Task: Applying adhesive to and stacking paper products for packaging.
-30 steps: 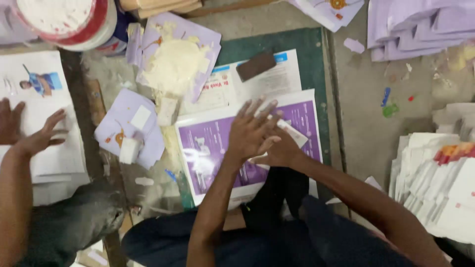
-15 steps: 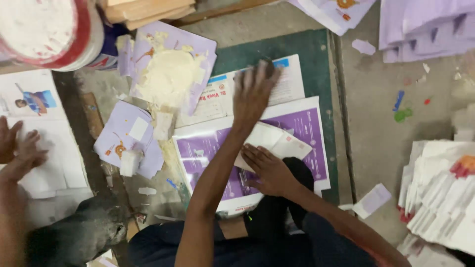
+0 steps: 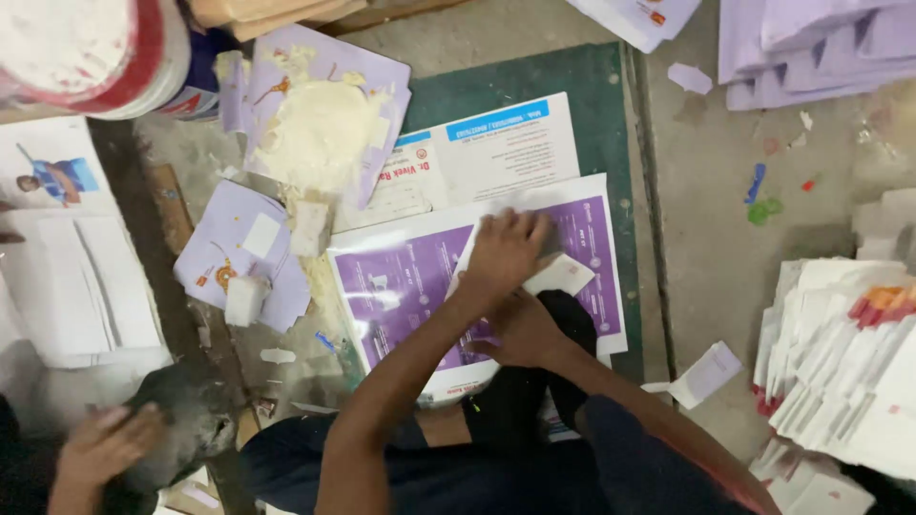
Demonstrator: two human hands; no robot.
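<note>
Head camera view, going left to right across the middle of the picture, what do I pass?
White paper stack → small lilac card with white blocks → purple printed sheet → left hand pressing a white envelope → bare concrete floor → fanned pile of white envelopes.

A grey concrete floor (image 3: 706, 229) carries a dark green mat (image 3: 496, 91) at upper centre, purple sheets (image 3: 811, 43) stacked at upper right, white envelopes (image 3: 840, 362) piled at lower right, small paper scraps (image 3: 763, 195) between them, and white papers (image 3: 76, 286) at left
</note>
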